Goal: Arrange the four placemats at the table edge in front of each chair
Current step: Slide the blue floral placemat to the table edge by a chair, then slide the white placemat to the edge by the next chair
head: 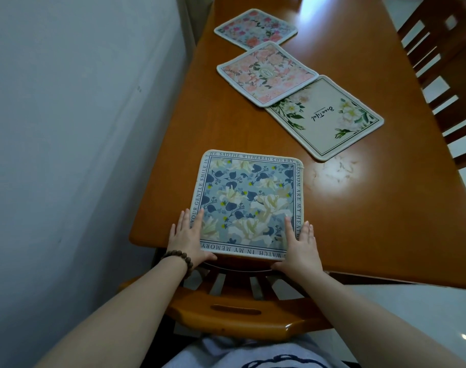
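We stand at a long wooden table [359, 208] pushed against a pale wall [67, 128], with one chair [234, 312] tucked under the near end and another chair [449, 75] along the right side. Four placemats lie on the tabletop. The blue placemat [249, 201] sits squarely at the near edge, just above the near chair's back. Farther up, the cream placemat [326, 118] lies at an angle, its corner tucked under the peach placemat [266, 74]. The pink placemat [255, 27] lies apart, farthest away. Our left hand [188, 239] and right hand [299, 247] rest flat on the blue mat's lower corners, fingers spread, thumbs at its near edge, gripping nothing. A bead bracelet [181, 261] circles our left wrist.
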The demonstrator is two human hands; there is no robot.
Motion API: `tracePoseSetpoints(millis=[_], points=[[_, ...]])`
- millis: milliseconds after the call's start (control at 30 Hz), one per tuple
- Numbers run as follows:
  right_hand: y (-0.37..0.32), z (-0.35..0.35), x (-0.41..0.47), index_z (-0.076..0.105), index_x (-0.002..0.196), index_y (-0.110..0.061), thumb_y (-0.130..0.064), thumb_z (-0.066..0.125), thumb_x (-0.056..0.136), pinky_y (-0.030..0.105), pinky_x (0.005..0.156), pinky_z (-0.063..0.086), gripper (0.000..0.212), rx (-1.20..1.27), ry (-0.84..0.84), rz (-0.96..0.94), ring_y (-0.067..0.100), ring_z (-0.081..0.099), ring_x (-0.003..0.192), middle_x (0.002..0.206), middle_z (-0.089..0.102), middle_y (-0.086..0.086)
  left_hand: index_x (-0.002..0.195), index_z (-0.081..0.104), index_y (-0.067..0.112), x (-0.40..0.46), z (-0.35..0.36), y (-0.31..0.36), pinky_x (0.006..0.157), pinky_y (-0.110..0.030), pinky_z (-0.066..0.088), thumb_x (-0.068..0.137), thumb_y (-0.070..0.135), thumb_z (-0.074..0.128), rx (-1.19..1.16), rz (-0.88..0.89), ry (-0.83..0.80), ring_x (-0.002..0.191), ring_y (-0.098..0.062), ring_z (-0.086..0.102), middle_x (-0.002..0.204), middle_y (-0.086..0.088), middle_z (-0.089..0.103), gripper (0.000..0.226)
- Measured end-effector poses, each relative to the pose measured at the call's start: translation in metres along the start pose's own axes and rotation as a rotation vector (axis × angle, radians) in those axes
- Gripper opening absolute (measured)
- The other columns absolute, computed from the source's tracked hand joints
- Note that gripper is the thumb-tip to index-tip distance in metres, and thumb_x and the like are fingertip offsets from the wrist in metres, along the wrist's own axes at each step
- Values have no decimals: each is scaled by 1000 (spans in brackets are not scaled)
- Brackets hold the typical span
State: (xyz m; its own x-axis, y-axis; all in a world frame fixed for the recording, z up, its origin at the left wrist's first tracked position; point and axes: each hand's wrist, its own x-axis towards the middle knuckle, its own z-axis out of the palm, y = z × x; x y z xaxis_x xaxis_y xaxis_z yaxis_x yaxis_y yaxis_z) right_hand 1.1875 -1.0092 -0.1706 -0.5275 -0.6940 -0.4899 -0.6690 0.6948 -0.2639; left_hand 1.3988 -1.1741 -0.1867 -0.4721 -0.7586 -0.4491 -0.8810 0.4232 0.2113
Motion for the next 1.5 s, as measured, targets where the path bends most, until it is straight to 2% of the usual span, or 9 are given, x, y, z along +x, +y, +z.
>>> tracePoseSetpoints(millis=[333, 400, 500, 567, 700, 833, 967, 1167, 1500], points=[[-3, 8, -2, -16, 147, -28, -45, 75, 73, 40, 117, 1, 118, 4, 74, 12, 31, -11, 144, 156, -10, 21, 147, -16, 32, 3, -2, -1, 116, -40, -1, 56, 61, 79, 3, 22, -19, 144, -21, -15, 157, -8, -17, 135], [-2, 7, -1, -15, 147, -27, -47, 75, 72, 40, 117, 0, 119, 4, 59, 11, 31, -12, 144, 156, -11, 21, 146, -18, 32, 2, -3, 1, 115, -44, -4, 57, 72, 71, 42, 11, -43, 142, -23, -21, 156, -9, -20, 133], [-1, 2, 2, -13, 148, -27, -55, 74, 68, 38, 115, -2, 121, 55, 45, 24, 30, -12, 144, 156, -11, 19, 147, -16, 30, 6, -7, 13, 113, -49, -8, 60, 89, 45, 93, 9, -10, 140, -26, -26, 155, -9, -23, 122], [2, -4, 5, -11, 148, -27, -62, 68, 71, 37, 115, -3, 116, 103, 81, 45, 28, -12, 144, 157, -10, 16, 148, -12, 29, 13, -13, 27, 113, -50, -7, 67, 88, 34, 85, 39, 30, 141, -25, -24, 156, -8, -21, 111], [18, -20, 10, -7, 149, -28, -65, 45, 85, 38, 114, -4, 91, 174, 211, 82, 25, -13, 144, 158, -8, 12, 149, -8, 31, 30, -23, 68, 113, -48, -6, 80, 80, 22, 63, 140, 72, 143, -22, -18, 158, -3, -13, 90], [46, -33, 7, -3, 149, -33, -63, 40, 88, 38, 113, -1, 81, 198, 329, 186, 23, -12, 144, 159, -7, 8, 150, 0, 29, 42, -24, 121, 113, -46, -6, 87, 69, 25, 43, 273, 81, 145, -23, -10, 159, -4, -2, 79], [82, -43, -8, -1, 149, -32, -60, 37, 90, 39, 114, 1, 76, 192, 379, 339, 24, -9, 145, 159, -7, 7, 150, 8, 27, 44, -16, 176, 115, -48, 1, 89, 65, 28, 48, 406, 25, 145, -22, -3, 159, -4, 9, 75], [138, -57, -42, 6, 150, -25, -54, 37, 94, 44, 116, 5, 70, 188, 395, 497, 28, -7, 145, 159, -6, 12, 150, 6, 28, 32, 2, 235, 116, -47, 2, 88, 66, 26, 146, 532, -11, 145, -23, -1, 159, -5, 7, 76], [218, -82, -40, 9, 150, -25, -55, 34, 94, 43, 115, 2, 68, 158, 407, 475, 27, -8, 145, 159, -4, 10, 151, 8, 28, 13, 18, 321, 117, -47, 2, 89, 65, 29, 152, 566, 1, 145, -24, -5, 159, -5, 5, 75]])
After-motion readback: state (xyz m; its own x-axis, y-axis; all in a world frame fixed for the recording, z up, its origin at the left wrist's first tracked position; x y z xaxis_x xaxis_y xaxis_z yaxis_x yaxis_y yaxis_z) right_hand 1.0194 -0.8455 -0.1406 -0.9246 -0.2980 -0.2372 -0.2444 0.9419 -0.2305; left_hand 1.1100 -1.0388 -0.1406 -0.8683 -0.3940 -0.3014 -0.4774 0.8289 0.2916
